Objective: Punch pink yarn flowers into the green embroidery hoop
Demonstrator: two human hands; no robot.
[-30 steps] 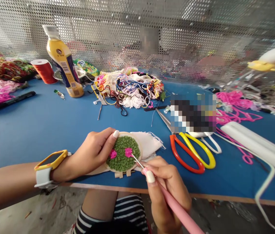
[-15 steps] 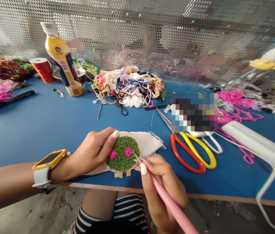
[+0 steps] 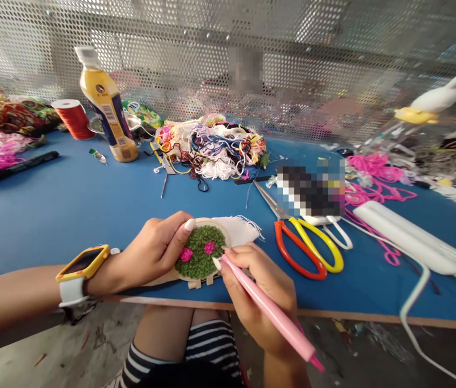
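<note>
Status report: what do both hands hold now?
Left hand grips small round wooden hoop of green stitching. Right hand holds pink punch needle, tip at hoop. Nothing between.

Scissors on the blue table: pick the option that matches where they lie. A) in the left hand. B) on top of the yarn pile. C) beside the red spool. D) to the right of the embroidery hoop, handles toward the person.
D: the scissors lie flat on the blue table just right of the embroidery hoop, with their orange and yellow handles nearest the person.
</note>
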